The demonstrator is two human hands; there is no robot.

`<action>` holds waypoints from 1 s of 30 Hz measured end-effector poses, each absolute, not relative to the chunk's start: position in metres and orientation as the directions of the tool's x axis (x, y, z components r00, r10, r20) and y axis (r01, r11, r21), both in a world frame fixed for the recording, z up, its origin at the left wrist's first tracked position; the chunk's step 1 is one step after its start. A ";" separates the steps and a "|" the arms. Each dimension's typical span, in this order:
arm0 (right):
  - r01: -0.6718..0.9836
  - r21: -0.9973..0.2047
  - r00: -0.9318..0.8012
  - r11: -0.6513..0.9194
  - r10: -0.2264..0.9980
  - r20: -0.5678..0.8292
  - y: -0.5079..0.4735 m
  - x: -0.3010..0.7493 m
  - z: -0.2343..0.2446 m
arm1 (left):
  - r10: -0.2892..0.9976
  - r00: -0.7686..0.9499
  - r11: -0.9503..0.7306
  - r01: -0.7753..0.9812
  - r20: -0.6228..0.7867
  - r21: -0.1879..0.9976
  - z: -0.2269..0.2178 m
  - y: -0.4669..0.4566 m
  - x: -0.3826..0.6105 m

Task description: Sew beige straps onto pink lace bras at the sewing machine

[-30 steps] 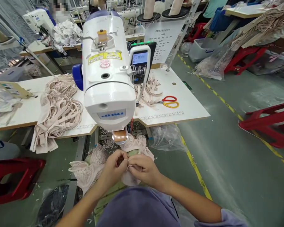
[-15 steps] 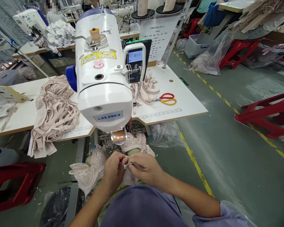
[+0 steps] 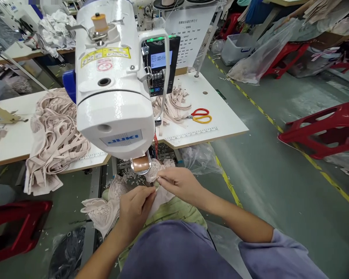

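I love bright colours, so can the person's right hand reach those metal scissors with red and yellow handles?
Probably yes: the scissors lie in plain sight on the white tabletop and the way looks free, but the right hand seems busy pinching pale pink lacy fabric.

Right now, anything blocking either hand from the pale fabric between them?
Nothing visible: the left hand and right hand both have fingertips at the pale fabric. The sewing machine stands beyond, not between.

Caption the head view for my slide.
Left hand and right hand pinch pale pink fabric before a white JUKI sewing machine; red-and-yellow-handled scissors lie on its white table.
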State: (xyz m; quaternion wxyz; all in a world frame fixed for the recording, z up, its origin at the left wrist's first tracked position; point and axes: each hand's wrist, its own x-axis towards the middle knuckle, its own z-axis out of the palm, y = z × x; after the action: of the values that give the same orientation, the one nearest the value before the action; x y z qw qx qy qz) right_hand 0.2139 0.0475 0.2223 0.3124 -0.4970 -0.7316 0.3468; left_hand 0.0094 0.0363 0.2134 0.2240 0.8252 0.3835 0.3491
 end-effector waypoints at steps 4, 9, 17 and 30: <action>0.438 -0.872 -0.360 0.220 0.931 0.054 0.050 0.215 0.227 | 0.753 0.506 -0.651 0.483 0.421 0.585 0.221 0.038 0.006; 0.371 -0.919 -0.426 0.138 0.904 -0.036 0.050 0.218 0.231 | 0.776 0.510 -0.620 0.511 0.371 0.595 0.225 0.040 0.004; 0.413 -0.890 -0.522 0.193 0.851 -0.059 0.051 0.219 0.240 | 0.781 0.549 -0.594 0.504 0.298 0.627 0.230 0.045 0.004; 0.455 -0.834 -0.418 0.312 0.902 0.109 0.042 0.213 0.231 | 0.770 0.600 -0.631 0.671 0.216 0.388 0.222 0.047 0.006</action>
State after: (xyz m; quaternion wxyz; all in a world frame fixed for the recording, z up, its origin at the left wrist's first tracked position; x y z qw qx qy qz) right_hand 0.2133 0.0415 0.2307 0.2974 -0.4502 -0.7533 0.3760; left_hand 0.0059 0.0465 0.2224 0.1345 0.8842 0.4076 0.1842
